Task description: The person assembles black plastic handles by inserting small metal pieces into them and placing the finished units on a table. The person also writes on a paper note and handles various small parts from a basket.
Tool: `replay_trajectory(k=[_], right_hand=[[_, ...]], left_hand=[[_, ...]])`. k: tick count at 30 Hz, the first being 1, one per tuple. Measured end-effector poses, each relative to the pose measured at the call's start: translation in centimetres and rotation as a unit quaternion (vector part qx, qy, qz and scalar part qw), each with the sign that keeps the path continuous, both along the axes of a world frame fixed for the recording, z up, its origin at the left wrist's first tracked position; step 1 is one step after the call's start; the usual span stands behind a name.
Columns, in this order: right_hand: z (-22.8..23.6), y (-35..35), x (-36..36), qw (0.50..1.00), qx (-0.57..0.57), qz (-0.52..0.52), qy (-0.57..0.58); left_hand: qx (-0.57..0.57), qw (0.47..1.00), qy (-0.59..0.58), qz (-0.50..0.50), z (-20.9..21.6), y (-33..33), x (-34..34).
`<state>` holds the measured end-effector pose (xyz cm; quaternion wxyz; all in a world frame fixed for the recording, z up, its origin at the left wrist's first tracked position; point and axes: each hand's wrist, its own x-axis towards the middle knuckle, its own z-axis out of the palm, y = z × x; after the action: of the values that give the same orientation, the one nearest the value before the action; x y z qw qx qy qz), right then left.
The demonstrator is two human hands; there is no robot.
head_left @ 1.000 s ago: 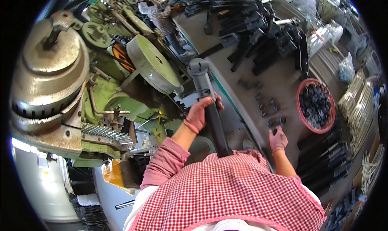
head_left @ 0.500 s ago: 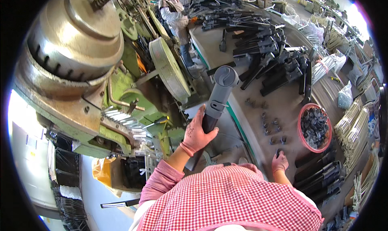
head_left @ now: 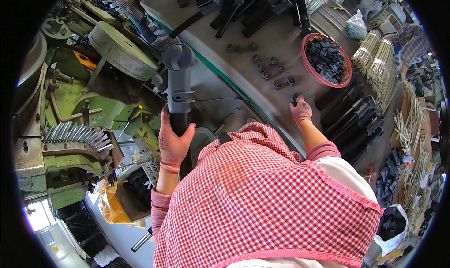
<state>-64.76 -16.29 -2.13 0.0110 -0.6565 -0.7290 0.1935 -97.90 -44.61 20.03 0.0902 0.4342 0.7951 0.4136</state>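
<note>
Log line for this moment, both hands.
left hand: grips grey tube upright | right hand: on small black cap on bench | red basket beyond

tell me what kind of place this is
Most likely a small factory or metal workshop: a green machine with gears, a workbench strewn with black parts, a red basket of fittings, and the left hand gripping a grey tube.

At your two o'clock a red basket of black parts sits on the counter; pale rod bundles lie beside it, and a green machine stands at nine o'clock.
</note>
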Motion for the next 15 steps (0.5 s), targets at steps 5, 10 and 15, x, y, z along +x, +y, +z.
replay_trajectory(k=[5,10,15], right_hand=[[-1.0,0.2,0.4,0.995,0.091,0.009,0.037],[2.1,-0.5,-3.9,0.961,0.068,-0.004,0.270],[11.3,-5.0,-13.7,0.689,-0.246,0.160,0.663]], left_hand=[[0.019,0.999,0.024,-0.009,0.0,0.0,0.9],[-0.025,0.998,0.054,0.035,0.4,-0.7,0.6],[-0.023,0.998,0.016,0.055,0.2,-0.9,0.1]])
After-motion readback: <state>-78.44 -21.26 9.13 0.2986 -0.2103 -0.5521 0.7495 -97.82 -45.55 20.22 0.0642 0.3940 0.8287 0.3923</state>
